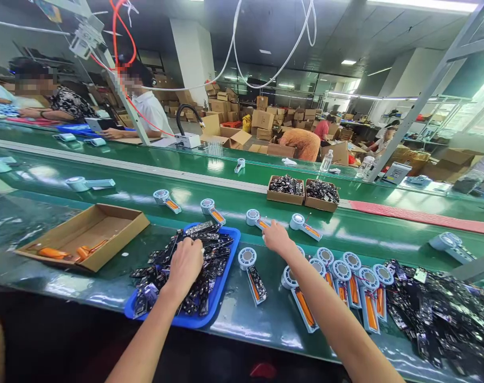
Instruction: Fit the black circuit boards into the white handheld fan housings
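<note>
My left hand (186,261) is over a blue tray (230,276) heaped with black circuit boards (204,266). Its fingers are curled down among the boards, and their tips are partly hidden. My right hand (277,238) reaches across to the green belt, fingers closed at the handle end of a light-blue handheld fan housing (253,216) with an orange strip inside. Between my hands lies another fan housing (248,257), a circuit board (258,282) set along its handle. Several more housings (367,279) with orange strips are grouped beneath and beside my right forearm.
An open cardboard box (118,226) with a few orange pieces stands on the left. A large pile of circuit boards (445,314) covers the right side. Two small boxes of dark parts (285,198) sit beyond the belt. Co-workers (148,109) sit across the line.
</note>
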The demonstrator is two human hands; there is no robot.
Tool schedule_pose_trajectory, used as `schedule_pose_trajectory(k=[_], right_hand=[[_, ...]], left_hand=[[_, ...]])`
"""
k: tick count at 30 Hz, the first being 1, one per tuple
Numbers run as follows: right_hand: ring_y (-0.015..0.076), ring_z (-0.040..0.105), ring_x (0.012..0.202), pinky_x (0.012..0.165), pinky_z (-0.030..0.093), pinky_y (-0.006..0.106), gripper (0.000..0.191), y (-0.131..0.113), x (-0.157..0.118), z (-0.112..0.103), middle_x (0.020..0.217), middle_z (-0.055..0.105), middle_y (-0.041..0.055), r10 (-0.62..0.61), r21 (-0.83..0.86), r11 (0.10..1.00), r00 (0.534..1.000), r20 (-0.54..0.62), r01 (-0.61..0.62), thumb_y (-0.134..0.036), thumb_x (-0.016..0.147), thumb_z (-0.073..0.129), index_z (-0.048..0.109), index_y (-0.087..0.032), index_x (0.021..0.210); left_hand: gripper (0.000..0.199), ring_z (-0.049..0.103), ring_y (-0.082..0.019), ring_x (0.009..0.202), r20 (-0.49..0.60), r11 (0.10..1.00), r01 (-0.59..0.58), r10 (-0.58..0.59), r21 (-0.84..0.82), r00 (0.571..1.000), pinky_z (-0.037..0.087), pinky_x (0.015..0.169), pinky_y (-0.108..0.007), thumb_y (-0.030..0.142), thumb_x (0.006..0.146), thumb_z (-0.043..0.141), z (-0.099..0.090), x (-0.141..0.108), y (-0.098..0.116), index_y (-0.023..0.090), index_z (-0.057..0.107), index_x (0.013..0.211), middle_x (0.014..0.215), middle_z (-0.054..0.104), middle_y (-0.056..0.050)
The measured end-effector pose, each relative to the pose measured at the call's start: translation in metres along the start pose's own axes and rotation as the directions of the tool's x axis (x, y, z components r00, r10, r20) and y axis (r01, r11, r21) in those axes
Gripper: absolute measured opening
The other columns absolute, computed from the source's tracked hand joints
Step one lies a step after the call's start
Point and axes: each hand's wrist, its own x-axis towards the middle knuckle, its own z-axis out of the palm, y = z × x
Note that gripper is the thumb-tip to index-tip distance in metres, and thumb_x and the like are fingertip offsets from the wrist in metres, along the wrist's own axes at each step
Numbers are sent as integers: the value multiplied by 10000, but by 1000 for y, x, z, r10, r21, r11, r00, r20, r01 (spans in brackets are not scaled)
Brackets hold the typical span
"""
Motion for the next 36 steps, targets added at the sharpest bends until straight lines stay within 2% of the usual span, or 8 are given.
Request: schedule_pose_trajectory(k=[5, 9, 14, 19, 28, 30, 34, 36], right_hand=[[250, 644, 1104, 925, 563, 460, 342, -12, 35, 9, 1297, 615, 104, 41, 14, 999, 999, 25, -42, -344, 988, 646, 605, -164, 1276], [237, 661, 1062, 899, 574, 434, 332, -20, 38, 3, 1247, 638, 101, 77, 53, 996, 997, 10, -77, -349, 983, 656, 618, -151, 1248], [253, 658, 1087, 903, 550, 405, 211, -25, -17, 13, 1180, 673, 133, 103, 86, 991, 992, -66, -97, -192, 1016, 555, 676, -136, 1179], [295, 653, 1059, 816, 535, 360, 304, -34, -85, 49, 1138, 661, 195, 128, 96, 988, 989, -74, -120, -32, 958, 474, 733, -144, 1070], [253, 666, 997, 835, 541, 334, 302, -48, -118, 84, 1173, 628, 132, 12, 181, 983, 998, -65, 0, -102, 910, 578, 677, -215, 1171], [267, 670, 1011, 846, 548, 352, 325, -45, -130, 92, 1184, 630, 145, 10, 193, 981, 998, -63, 2, -74, 906, 548, 685, -212, 1166], [315, 635, 1154, 937, 542, 417, 411, -33, -166, 104, 1376, 557, 197, -5, 182, 983, 997, -83, 20, -16, 857, 532, 684, -199, 1191], [314, 603, 1219, 984, 524, 421, 436, -26, -181, 104, 1449, 515, 183, -12, 208, 977, 988, -154, 45, -17, 842, 532, 675, -206, 1208]], left_hand=[[294, 662, -266, 951, -15, 996, -39, 38, -83, 999, 500, 844, -347, 123, 931, 393, 0, 1, -2, 159, 680, 981, 982, 711, -121], [275, 641, -294, 1025, -38, 988, -81, 77, -128, 996, 494, 894, -384, 225, 948, 445, 0, 7, 8, 155, 690, 1053, 1054, 717, -138], [223, 646, -269, 990, -19, 964, -138, 137, -226, 990, 486, 920, -351, 202, 898, 507, 4, 12, 18, 199, 728, 863, 964, 729, -97], [344, 676, -326, 1008, -22, 943, -20, 14, -333, 1000, 499, 903, -425, 200, 942, 360, 7, 5, 13, 154, 697, 997, 1055, 724, -174], [431, 732, -275, 788, 78, 790, 96, -61, -606, 995, 560, 791, -400, 270, 832, 460, 4, -17, 8, 126, 618, 1207, 829, 733, -81], [508, 738, -236, 739, 90, 679, 157, -134, -717, 987, 588, 766, -380, 362, 847, 462, 3, -27, 3, 108, 568, 1273, 905, 740, -81], [454, 738, -240, 797, 266, 141, 307, -253, -941, 930, 597, 810, -364, 472, 715, 693, 3, -70, 12, 148, 681, 1034, 868, 758, -52], [363, 724, -236, 786, 361, -27, 363, -196, -932, 912, 589, 778, -346, 428, 689, 738, 3, -97, 29, 160, 694, 929, 819, 756, -44]])
